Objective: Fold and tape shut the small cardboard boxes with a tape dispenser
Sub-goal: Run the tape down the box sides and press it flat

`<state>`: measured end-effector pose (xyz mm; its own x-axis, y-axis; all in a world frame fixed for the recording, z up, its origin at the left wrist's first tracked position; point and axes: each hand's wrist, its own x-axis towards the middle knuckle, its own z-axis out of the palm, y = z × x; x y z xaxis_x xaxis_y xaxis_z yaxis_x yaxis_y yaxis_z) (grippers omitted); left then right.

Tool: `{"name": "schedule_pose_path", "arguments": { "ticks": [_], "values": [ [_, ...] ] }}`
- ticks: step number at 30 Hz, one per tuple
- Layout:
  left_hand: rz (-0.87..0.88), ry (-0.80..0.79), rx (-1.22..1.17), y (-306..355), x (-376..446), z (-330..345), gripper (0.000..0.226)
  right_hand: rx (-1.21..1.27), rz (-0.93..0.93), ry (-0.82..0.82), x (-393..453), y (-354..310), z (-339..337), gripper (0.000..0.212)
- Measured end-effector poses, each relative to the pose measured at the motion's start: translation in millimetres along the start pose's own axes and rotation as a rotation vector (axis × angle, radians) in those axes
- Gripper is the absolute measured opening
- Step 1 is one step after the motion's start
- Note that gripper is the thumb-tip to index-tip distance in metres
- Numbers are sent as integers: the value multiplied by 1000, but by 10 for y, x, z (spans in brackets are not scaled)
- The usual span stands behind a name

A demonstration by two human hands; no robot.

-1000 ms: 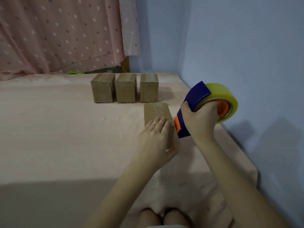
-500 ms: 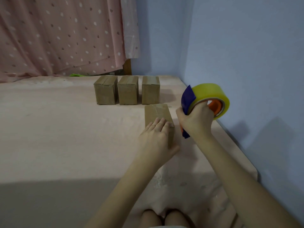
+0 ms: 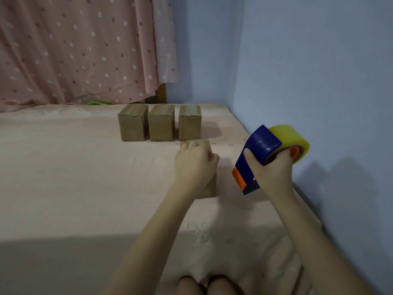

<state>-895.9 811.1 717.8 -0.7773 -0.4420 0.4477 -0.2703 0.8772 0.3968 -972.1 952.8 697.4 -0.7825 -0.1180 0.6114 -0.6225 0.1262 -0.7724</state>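
A small cardboard box (image 3: 209, 187) lies on the pink sheet, mostly hidden under my left hand (image 3: 194, 166), which wraps over its top and grips it. To the right, my right hand (image 3: 270, 171) holds a blue and orange tape dispenser (image 3: 258, 154) with a yellow tape roll (image 3: 290, 137), lifted clear of the box. Three closed cardboard boxes stand in a row farther back: left (image 3: 133, 122), middle (image 3: 161, 122) and right (image 3: 189, 122).
The pink sheet (image 3: 74, 177) covers a bed that meets the blue wall (image 3: 319, 71) on the right. A pink dotted curtain (image 3: 74, 50) hangs at the back, with a green item (image 3: 95, 102) beneath it. My knees (image 3: 207, 285) show at the bottom.
My left hand slid forward over the box and curled around it. My right hand pulled the dispenser away to the right and tipped it, so its orange end points down.
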Motion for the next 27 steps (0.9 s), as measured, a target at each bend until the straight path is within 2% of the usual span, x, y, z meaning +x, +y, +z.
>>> {"name": "schedule_pose_path", "arguments": {
  "ticks": [2, 6, 7, 10, 12, 15, 19, 20, 22, 24, 27],
  "values": [
    [32, -20, -178, 164, 25, -67, 32, -5, 3, -47, -18, -17, -60, 33],
    [39, -318, -796, 522, 18, -193, 52, 56, -10, -218, -25, -79, -115, 36],
    [21, -339, -862, 564, 12, -207, 53, 75, -13, -254, -26, -107, -132, 39],
    [11, -343, -1000, 560, -13, -230, 29, -4, -88, -325, -67, -181, -234, 45],
    [1, -383, -1071, 502, -49, -216, 17, -76, -120, -367, -100, -186, -307, 47],
    [-51, -368, -1153, 461, -102, -159, 13, -148, -163, -386, -144, -182, -334, 47],
    [-4, -263, -1203, 443, -150, -104, 5, -91, -123, -194, -189, -210, -405, 38],
    [33, -231, -1166, 435, -157, -76, 9, -97, -93, -166, -199, -196, -426, 35],
    [98, -182, -1088, 448, -178, 32, 13, -42, -49, -218, -245, -150, -426, 28],
    [128, -170, -1103, 493, -224, 165, 11, 116, 3, -283, -304, -109, -358, 30],
    [135, -176, -1133, 565, -289, 329, 19, 129, 46, -268, -352, -57, -285, 31]
  ]
}}
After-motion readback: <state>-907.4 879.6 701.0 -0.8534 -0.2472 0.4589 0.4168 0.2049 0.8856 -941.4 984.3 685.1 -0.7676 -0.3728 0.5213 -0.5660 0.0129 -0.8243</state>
